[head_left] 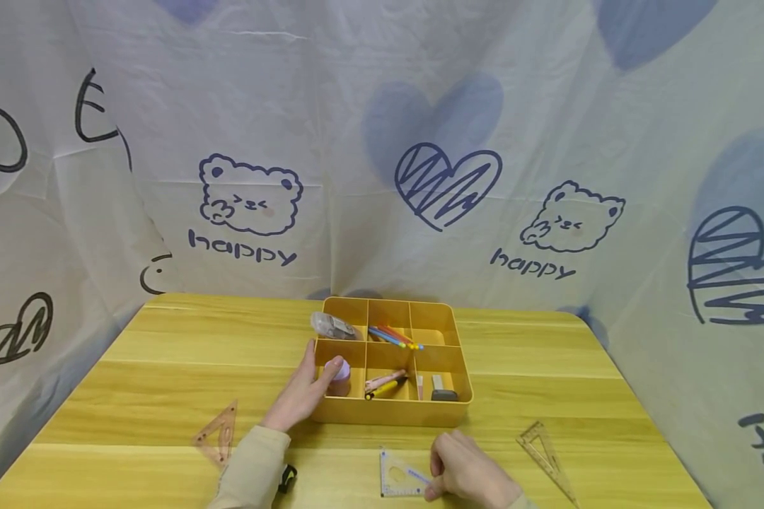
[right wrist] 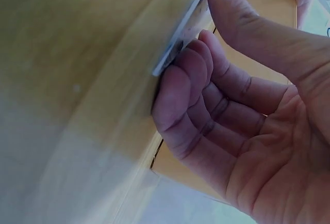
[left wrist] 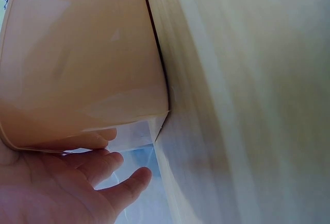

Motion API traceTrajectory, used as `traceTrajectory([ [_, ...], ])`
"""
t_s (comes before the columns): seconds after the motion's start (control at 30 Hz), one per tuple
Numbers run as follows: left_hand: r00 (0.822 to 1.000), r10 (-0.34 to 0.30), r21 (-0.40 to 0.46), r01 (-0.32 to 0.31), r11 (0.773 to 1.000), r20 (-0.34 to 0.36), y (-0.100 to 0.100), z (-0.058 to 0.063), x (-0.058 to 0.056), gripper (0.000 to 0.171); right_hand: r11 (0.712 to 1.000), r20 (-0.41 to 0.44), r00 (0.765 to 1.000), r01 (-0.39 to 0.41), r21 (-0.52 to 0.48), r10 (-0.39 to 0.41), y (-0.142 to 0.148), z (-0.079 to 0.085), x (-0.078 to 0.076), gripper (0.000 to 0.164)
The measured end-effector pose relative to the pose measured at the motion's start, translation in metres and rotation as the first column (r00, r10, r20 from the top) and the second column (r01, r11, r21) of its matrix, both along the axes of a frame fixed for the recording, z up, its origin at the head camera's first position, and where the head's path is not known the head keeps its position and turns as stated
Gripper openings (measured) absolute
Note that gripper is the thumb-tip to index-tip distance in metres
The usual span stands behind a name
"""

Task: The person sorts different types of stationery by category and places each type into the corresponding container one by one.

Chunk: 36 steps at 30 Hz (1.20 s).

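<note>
A yellow organizer box (head_left: 391,412) with several compartments stands on the table. My left hand (head_left: 301,392) holds its left wall, the thumb over the rim near a pink lidded jar (head_left: 339,382). In the left wrist view the fingers of that hand (left wrist: 67,188) lie along the box (left wrist: 82,54). In front of the box, my right hand (head_left: 471,470) pinches a clear set square (head_left: 391,482) by its right corner. The right wrist view shows the right hand (right wrist: 232,121) with curled fingers at the edge of the set square (right wrist: 178,33), low over the wood.
The box holds a grey container (head_left: 334,326), coloured pens (head_left: 391,336), a yellow-and-black tool (head_left: 387,388) and a dark-based block (head_left: 444,394). An orange set square (head_left: 226,425) lies left, another set square (head_left: 550,456) right. A black-and-yellow item (head_left: 286,478) is beside my left sleeve.
</note>
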<state>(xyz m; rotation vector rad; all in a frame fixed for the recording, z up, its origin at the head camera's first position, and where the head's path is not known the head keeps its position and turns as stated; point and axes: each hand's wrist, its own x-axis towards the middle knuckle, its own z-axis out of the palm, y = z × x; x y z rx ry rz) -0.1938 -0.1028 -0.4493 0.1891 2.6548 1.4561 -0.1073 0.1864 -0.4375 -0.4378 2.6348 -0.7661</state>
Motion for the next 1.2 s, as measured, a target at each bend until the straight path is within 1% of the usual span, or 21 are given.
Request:
traceTrajectory([
  [0.27,1.000,0.004,-0.007,-0.004,1.000,0.006,-0.001,-0.001,-0.001,0.092,1.000,-0.018,1.000,-0.011,0.001,0.011,-0.001,0.000,-0.001,0.030],
  [0.43,1.000,0.003,-0.007,-0.003,1.000,0.001,-0.001,-0.001,-0.001,0.092,1.000,-0.017,1.000,-0.011,-0.019,0.011,-0.001,-0.001,-0.001,0.030],
  [0.63,1.000,-0.001,-0.001,0.001,1.000,-0.002,-0.001,-0.001,0.000,0.092,1.000,-0.007,1.000,0.016,-0.007,-0.016,0.000,-0.001,-0.002,0.028],
  [0.73,1.000,0.002,-0.001,-0.002,1.000,-0.003,-0.001,-0.001,-0.001,0.092,1.000,-0.009,1.000,0.016,-0.017,-0.016,0.001,-0.002,-0.003,0.026],
  [0.87,1.000,0.008,-0.011,-0.008,1.000,0.016,-0.001,0.000,-0.001,0.095,1.000,-0.055,0.998,-0.019,-0.015,0.019,-0.001,-0.003,-0.003,0.023],
  [0.97,1.000,0.006,-0.012,-0.005,1.000,0.028,-0.001,-0.001,-0.001,0.096,0.999,-0.109,0.993,-0.038,0.035,0.041,-0.004,-0.002,-0.002,0.023],
  [1.03,1.000,0.005,-0.009,-0.005,1.000,0.027,-0.001,-0.001,-0.001,0.096,0.996,-0.125,0.991,-0.034,0.077,0.043,-0.008,-0.001,-0.001,0.027],
  [1.07,1.000,0.005,-0.009,-0.005,1.000,0.027,0.000,-0.001,-0.002,0.096,0.995,-0.121,0.992,-0.025,0.098,0.037,-0.010,0.000,0.000,0.032],
  [1.13,1.000,0.005,-0.009,-0.005,1.000,0.027,0.000,-0.001,-0.001,0.096,0.993,-0.108,0.994,-0.003,0.117,0.015,-0.015,0.001,0.001,0.048],
  [1.2,1.000,0.004,-0.011,-0.004,1.000,0.028,0.000,-0.001,-0.002,0.097,0.991,-0.115,0.993,0.015,0.131,0.000,-0.020,0.001,0.002,0.065],
])
